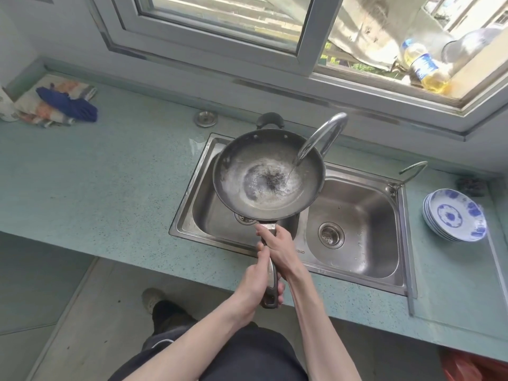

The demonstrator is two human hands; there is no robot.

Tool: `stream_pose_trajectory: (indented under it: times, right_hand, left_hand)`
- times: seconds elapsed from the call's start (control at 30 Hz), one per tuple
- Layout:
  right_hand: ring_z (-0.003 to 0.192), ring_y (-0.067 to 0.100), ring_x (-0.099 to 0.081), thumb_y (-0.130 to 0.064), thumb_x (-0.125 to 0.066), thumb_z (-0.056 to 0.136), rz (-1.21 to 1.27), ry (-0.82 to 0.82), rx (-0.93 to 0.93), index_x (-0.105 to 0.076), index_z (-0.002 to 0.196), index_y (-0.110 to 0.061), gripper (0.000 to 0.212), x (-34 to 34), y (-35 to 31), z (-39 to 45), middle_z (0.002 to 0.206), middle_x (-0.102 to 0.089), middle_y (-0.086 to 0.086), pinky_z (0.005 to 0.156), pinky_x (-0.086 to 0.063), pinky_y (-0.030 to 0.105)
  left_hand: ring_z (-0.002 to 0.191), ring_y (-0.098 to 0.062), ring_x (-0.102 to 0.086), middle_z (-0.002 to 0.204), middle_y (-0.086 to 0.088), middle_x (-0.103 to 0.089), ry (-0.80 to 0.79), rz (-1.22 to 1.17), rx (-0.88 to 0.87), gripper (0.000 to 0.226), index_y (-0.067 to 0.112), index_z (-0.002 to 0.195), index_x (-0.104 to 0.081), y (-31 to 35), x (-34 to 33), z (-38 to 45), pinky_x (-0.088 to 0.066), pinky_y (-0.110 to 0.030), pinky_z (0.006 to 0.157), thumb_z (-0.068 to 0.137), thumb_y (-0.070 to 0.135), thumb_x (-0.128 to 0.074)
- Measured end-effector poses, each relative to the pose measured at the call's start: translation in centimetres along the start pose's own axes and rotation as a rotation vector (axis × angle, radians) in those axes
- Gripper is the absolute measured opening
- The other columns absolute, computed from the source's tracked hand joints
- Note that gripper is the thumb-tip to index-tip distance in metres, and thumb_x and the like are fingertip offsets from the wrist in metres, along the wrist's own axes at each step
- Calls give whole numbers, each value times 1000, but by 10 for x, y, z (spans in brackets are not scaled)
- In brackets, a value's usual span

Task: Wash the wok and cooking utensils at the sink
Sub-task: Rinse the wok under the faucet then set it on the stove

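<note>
Both hands grip the long dark handle of a wok (268, 174), which is held level above the left basin of a stainless double sink (354, 215). The left hand (257, 281) is curled round the near end of the handle, and the right hand (276, 244) wraps it further up, close to where the handle meets the bowl. A curved chrome tap (325, 136) arches over the far rim of the wok and runs a thin stream of water into it; the water pools around a patch of black burnt residue at the centre of the bowl. A small dark helper handle sticks out from the wok's far side. The right basin holds only its round drain strainer (331, 235). Embossed lettering shows on the sink's front rim just right of the right hand, but it appears upside down and is too small to read. On the pale green speckled worktop (110, 188), a stack of blue-and-white patterned plates (455, 214) stands to the right of the sink, with a dark scouring pad (471, 185) behind it. Far left lie folded cloths (55, 101), a blue one on top. On the window ledge, a bottle of yellow cooking oil (423, 67) carries a blue and white label whose wording is illegible.
</note>
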State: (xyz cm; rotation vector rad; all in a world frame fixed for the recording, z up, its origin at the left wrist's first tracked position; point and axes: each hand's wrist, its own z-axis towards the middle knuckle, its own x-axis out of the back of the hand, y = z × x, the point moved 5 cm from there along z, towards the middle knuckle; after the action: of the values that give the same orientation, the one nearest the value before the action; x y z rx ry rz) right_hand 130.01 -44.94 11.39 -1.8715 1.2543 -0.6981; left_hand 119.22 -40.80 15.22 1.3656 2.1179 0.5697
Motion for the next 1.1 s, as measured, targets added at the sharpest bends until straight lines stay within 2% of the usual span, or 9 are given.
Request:
stream_pose_trajectory:
  times: [0.07, 0.23, 0.43, 0.6, 0.77, 0.93, 1.1]
  right_hand:
    - [67, 13, -59, -36, -73, 95, -39, 35, 42, -63, 90, -12, 26, 2, 2, 0, 78, -64, 2, 65, -48, 35]
    - [63, 19, -51, -47, -74, 91, 6, 5, 56, -60, 98, -8, 43, -4, 8, -2, 74, -56, 9, 57, -46, 33]
    - [43, 15, -46, -34, -63, 103, 218, -107, -40, -55, 104, -8, 27, -14, 0, -5, 61, -50, 4, 42, -44, 26]
    - [42, 14, -46, -31, -61, 104, 208, -77, -52, -59, 95, -9, 24, -14, -9, -1, 59, -50, 5, 42, -41, 24]
    - [45, 16, -48, -32, -66, 101, 140, -10, -14, -60, 93, -7, 27, -7, -7, 2, 58, -54, 6, 45, -41, 25]
    - [43, 18, -44, -34, -70, 98, 192, 0, -59, -53, 99, -7, 31, -3, -3, -2, 59, -50, 7, 41, -43, 25]
    - [42, 19, -45, -38, -68, 99, 161, -27, -42, -53, 102, -6, 36, -2, 0, -4, 59, -51, 6, 41, -41, 26]
  left_hand:
    - [56, -28, -61, 66, -13, -62, -9, 5, 19, 81, 7, 85, -62, -5, 2, 5, -54, -35, 58, 97, 78, -25]
    - [54, -28, -61, 65, -12, -63, 23, 58, 23, 80, 2, 103, -64, -10, 10, 10, -54, -32, 53, 100, 73, -27]
    - [49, -24, -59, 65, -12, -62, 102, 145, -82, 60, 8, 90, -57, 3, 10, 2, -48, -26, 48, 106, 58, -28]
    - [48, -23, -57, 61, -10, -60, 86, 91, -101, 65, 7, 79, -59, 13, 7, -2, -46, -25, 47, 107, 57, -28]
    - [47, -24, -55, 58, -10, -57, 14, 21, -62, 71, 8, 73, -57, 12, 3, 0, -47, -26, 49, 104, 66, -28]
    - [56, -25, -59, 67, -11, -61, -103, 16, -51, 56, 13, 76, -63, 1, 2, 8, -52, -33, 61, 100, 61, -49]
    - [58, -25, -61, 69, -11, -63, -87, 80, -55, 53, 6, 86, -62, -3, 3, 9, -55, -34, 63, 101, 56, -51]
